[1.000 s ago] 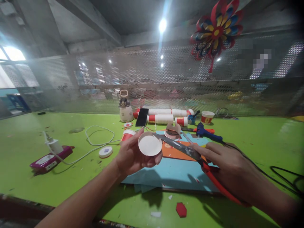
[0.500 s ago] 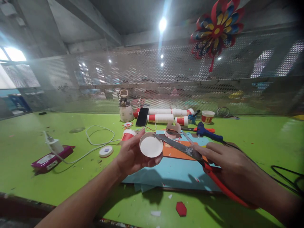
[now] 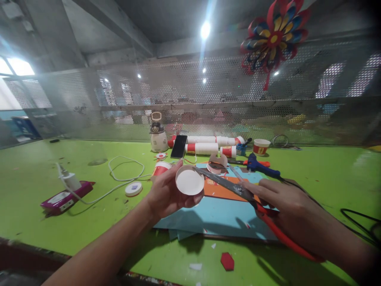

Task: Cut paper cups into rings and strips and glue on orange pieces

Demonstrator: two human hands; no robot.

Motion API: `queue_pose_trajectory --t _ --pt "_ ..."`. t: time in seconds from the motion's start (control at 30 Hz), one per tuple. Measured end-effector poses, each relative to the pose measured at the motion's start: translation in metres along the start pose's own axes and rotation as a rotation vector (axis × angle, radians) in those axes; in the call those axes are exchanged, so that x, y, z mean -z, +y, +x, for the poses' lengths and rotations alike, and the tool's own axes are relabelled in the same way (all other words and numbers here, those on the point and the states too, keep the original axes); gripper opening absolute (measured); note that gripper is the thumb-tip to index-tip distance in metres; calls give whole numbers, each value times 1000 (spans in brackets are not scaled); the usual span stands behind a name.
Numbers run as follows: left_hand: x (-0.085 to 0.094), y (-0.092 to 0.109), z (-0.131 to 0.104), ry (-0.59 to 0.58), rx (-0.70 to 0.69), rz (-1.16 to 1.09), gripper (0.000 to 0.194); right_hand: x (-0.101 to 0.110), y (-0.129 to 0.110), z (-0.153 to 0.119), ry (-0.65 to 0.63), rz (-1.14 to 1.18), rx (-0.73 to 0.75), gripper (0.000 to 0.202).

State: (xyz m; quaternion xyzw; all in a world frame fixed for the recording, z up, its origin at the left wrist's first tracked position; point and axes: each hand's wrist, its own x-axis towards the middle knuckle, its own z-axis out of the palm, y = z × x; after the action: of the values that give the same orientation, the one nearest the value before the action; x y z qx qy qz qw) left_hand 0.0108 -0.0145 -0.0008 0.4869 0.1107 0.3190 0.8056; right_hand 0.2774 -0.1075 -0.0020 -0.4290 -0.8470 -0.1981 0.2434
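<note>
While a white paper cup bottom (image 3: 189,182) is gripped by the left hand (image 3: 166,194) above the green table (image 3: 35,198), its round base is turned toward the camera. The red-handled scissors (image 3: 238,190) are grasped by the right hand (image 3: 285,206), and the blades are laid against the upper right rim of the cup piece. Blue paper sheets (image 3: 217,218) and an orange sheet (image 3: 222,190) are seen under both hands. A blue glue gun (image 3: 260,166) is placed just behind the right hand. A red paper scrap (image 3: 227,261) is seen near the table edge.
</note>
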Motion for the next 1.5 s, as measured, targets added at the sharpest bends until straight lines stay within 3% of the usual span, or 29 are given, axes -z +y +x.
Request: queue_pose_trajectory --t 0.9,1.1,1.33,1.5 --pt "-4 5 0 -14 31 -37 53 -3 3 -5 -5 -92 70 33" --pt "-3 6 2 -45 41 -99 51 -6 3 -2 18 -21 4 38" --pt "-6 7 1 -40 22 -166 46 -6 -7 2 -92 229 -145 29" --pt "-6 9 1 -19 28 -152 49 -8 -4 2 -25 115 -86 35"
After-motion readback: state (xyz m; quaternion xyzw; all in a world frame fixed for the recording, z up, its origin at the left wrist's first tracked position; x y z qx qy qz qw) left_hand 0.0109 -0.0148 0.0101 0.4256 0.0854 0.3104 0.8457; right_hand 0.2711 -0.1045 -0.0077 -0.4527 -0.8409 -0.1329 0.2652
